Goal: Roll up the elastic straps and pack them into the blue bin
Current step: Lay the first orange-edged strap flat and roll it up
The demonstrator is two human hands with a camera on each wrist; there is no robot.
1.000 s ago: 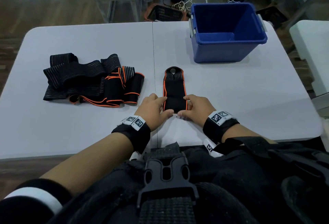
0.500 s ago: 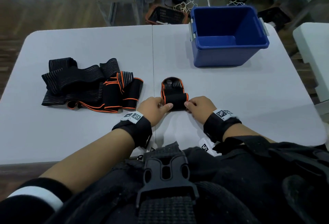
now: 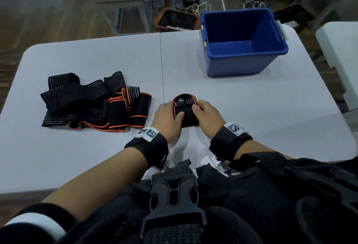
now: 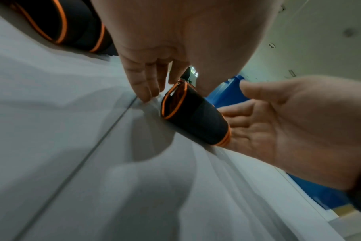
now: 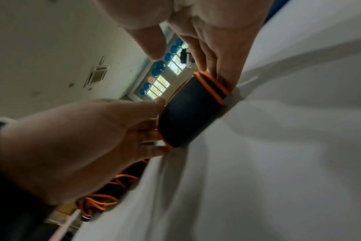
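On the white table [image 3: 251,108] a black elastic strap with orange edging is wound into a roll [image 3: 186,116] between my two hands. Only a short looped tail [image 3: 185,98] sticks out beyond it. My left hand [image 3: 167,117] holds the roll's left end [image 4: 171,104], thumb on top and fingers straight down beside it. My right hand [image 3: 208,116] presses straight fingers [image 5: 218,71] against the right end, its thumb lifted off. The roll [image 5: 190,114] lies on the tabletop. The blue bin [image 3: 246,52] stands far right with nothing visible inside.
A pile of several unrolled straps [image 3: 91,104], black and orange-edged, lies to the left of my hands. A seam [image 3: 161,65] runs down the table's middle. Beyond the far edge a dark basket [image 3: 177,20] sits on the floor. A second white table [image 3: 341,53] stands at the right.
The flat strap has been rolled away from me until only a short loop is left. Both hands moved forward with the roll.
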